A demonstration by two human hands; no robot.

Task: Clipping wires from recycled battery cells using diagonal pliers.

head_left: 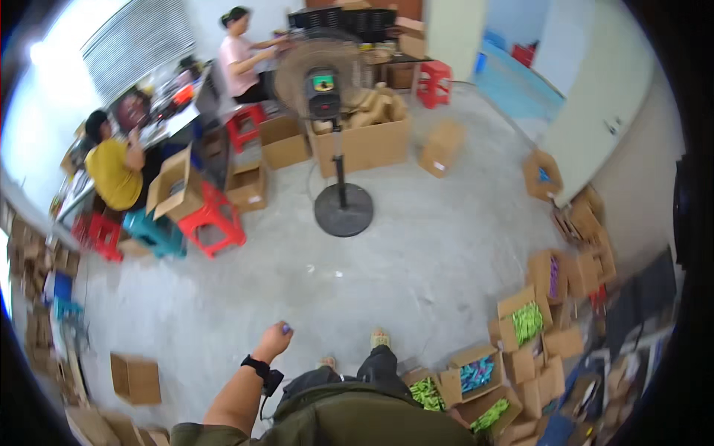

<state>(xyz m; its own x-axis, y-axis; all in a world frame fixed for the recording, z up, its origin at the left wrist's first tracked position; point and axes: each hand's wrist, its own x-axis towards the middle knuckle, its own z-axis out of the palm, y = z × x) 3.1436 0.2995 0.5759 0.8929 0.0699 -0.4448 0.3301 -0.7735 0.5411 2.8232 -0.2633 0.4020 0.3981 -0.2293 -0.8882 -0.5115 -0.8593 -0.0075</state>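
A small purple-blue object [285, 327] sits pinched in the fingertips of the left hand [274, 342]. Only its top end shows above the curled fingers, so its full shape cannot be told; it looks short and rounded, with a glossy violet colour. The left hand is closed around it in a loose fist, held out in front of the body at the end of a bare forearm with a black wrist device just behind it. The object hangs in the air above the grey concrete floor, touching nothing but the fingers.
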